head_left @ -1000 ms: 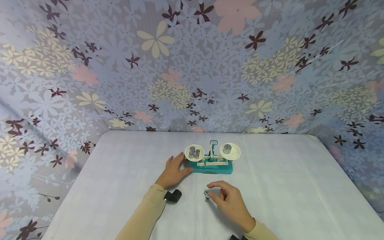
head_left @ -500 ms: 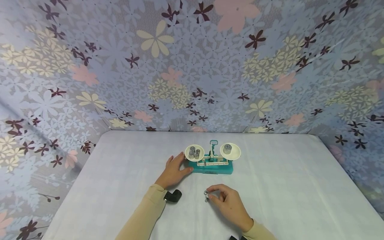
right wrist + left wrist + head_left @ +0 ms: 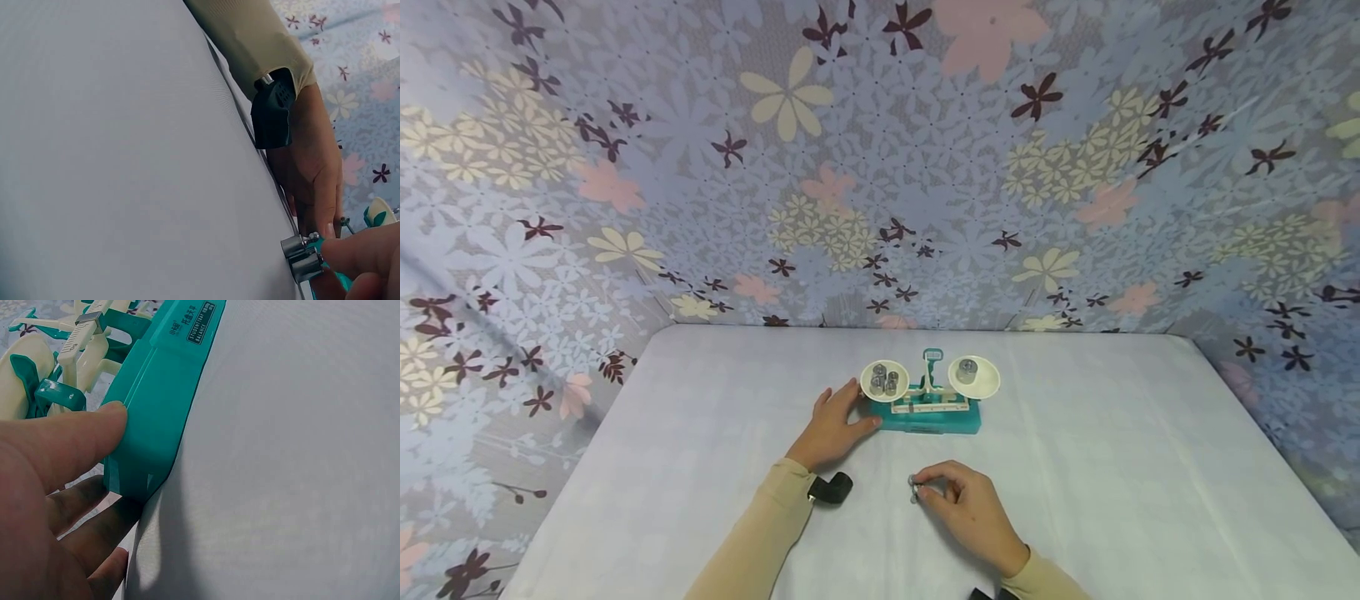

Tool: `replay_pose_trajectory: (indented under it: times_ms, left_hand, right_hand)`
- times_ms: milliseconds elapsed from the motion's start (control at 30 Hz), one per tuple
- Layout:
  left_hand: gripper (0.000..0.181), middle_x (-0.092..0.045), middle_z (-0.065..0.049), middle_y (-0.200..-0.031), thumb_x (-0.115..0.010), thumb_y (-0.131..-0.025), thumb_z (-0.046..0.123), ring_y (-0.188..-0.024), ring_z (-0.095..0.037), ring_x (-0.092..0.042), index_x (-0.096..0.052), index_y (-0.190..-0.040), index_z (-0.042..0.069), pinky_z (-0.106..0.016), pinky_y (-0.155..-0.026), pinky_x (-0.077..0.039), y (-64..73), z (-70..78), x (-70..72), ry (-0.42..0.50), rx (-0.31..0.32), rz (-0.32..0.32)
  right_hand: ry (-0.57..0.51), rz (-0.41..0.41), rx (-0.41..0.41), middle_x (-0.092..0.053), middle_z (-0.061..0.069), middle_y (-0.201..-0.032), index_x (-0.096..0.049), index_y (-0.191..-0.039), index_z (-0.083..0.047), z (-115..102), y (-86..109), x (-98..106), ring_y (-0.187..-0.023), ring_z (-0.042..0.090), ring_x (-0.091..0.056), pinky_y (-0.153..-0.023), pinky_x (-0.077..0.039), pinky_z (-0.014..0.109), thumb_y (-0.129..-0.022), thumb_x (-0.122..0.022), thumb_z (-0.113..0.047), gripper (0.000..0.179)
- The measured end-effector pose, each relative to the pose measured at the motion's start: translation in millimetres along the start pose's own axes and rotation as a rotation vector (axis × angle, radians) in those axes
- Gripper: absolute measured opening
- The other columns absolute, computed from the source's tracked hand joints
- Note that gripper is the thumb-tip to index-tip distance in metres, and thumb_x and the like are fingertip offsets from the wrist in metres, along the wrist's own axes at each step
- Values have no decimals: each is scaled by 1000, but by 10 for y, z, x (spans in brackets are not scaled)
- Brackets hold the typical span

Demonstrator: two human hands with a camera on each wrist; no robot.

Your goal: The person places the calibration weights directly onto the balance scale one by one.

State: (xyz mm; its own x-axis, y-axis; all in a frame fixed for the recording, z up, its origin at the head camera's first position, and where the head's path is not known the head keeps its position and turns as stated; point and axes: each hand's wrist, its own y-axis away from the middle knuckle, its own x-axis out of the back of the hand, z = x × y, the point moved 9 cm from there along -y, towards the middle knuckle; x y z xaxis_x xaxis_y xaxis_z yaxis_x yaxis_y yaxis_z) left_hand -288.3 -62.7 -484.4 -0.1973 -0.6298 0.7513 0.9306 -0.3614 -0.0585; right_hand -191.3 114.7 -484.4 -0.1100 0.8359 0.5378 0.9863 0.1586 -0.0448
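A teal-and-cream balance scale point(image 3: 925, 419) stands on the table, a round cream pan on each side. Its left pan point(image 3: 867, 392) carries several metal weights point(image 3: 877, 382); a larger weight point(image 3: 967, 371) is in the right pan point(image 3: 988, 382). My left hand point(image 3: 829, 429) holds the left end of the teal base point(image 3: 156, 406), thumb on its front edge and fingers at the end. Nearer to me, my right hand point(image 3: 973, 508) pinches at a small knobbed metal weight point(image 3: 306, 265) between thumb and index finger. Another small weight point(image 3: 291, 245) stands right beside it.
A white cloth point(image 3: 1112, 467) covers the table. Flower-patterned fabric point(image 3: 880, 167) rises behind it and along the sides. A black wrist camera point(image 3: 831, 489) sits on the left sleeve.
The right hand's index finger has come down towards the thumb, closing at the small weights. The left hand and the balance scale stay as they were.
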Motion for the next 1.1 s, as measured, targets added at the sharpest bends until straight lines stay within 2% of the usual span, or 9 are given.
replay_pose_trajectory:
  times_ms: [433,833,1100]
  left_hand:
    - [71,-34,-14,-146,-57,-89,41,-137,-25,-27,-32,-143,2,-44,-114,-5,22,-9,22,-3,3,5]
    - [70,-33,-12,-147,-57,-90,41,-137,-24,-26,-31,-144,3,-42,-115,-5,17,13,10,3,29,-16]
    - [71,-33,-13,-147,-57,-89,42,-137,-24,-26,-32,-143,3,-43,-115,-5,17,21,18,1,23,-12]
  right_hand:
    - [47,13,21,-60,-13,-74,-70,-86,-26,5,-18,-26,-44,5,-40,-40,-36,20,-79,-74,-18,11]
    - [51,16,17,-55,-11,-67,-70,-85,-26,18,-8,-1,-44,4,-38,-40,-35,19,-80,-73,-17,11]
    - [16,-3,9,-55,-8,-65,-70,-86,-25,41,-18,2,-43,5,-38,-39,-35,20,-81,-72,-21,7]
